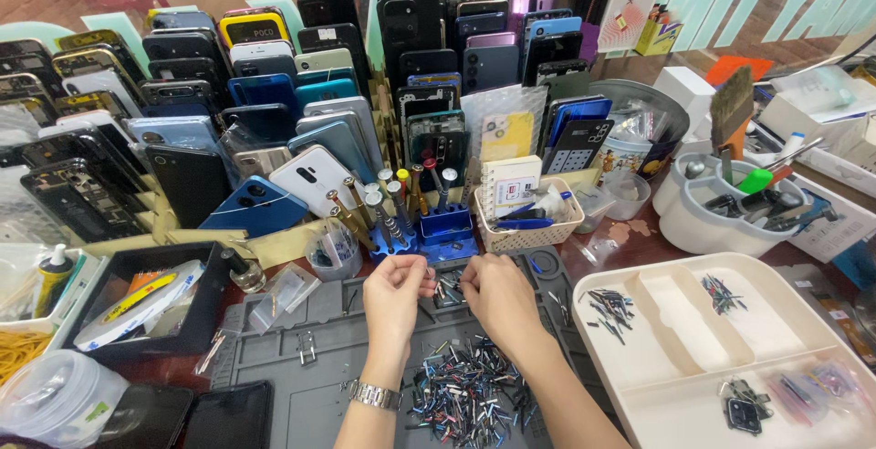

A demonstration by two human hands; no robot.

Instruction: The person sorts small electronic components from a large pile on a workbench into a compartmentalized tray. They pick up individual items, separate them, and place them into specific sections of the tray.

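Hands meet above a grey work mat (301, 371) — the left hand (394, 287), with a metal wristwatch (375, 396), and the right hand (494, 292) both have fingertips pinched together on something too small to make out. A pile of small metal parts (470, 394) lies on the mat, just below the hands. A blue screwdriver stand (444, 230) sits at the mat's far edge — a white divided tray (675, 321) to its right.

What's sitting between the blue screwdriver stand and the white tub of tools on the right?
In the head view, a cream perforated basket holding a small notepad and blue-handled tools lies between the blue screwdriver stand and the white tub, with a small clear cup beside it.
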